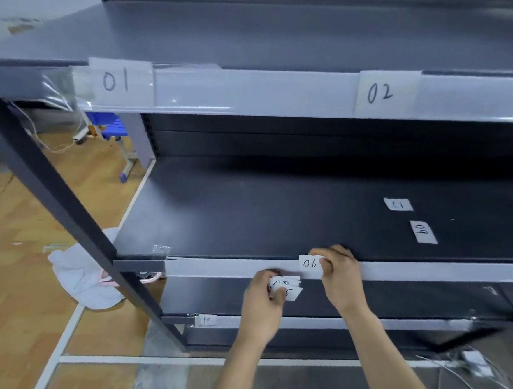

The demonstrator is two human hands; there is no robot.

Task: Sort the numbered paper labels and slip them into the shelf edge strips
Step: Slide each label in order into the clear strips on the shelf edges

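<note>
The label marked 06 (310, 263) sits against the front edge strip (224, 268) of the middle shelf (250, 213), with its top edge standing just above the strip; we cannot tell whether it is tucked in. The right hand (341, 275) pinches its right end, thumb and fingers drawn narrow on the paper. Just left of it and slightly below the strip, the left hand (262, 300) grips a small stack of labels (289, 289), with its fingers curled round them. We read a 5 on the lowest one and cannot make out the rest. Two loose labels lie on the middle shelf toward its right side, well apart from the hands. The label marked 09 (423, 232) is nearer the front edge, and the far label (398, 204) lies behind it, its number unclear to us. The top strip (242, 89) carries the label 01 (116, 81) near its left corner and the label 02 (380, 93) farther right. The bottom strip (319, 322) holds a small label (208, 320) near its left corner. A white cloth (82, 276) lies on the wooden floor (21, 271) left of the rack.
</note>
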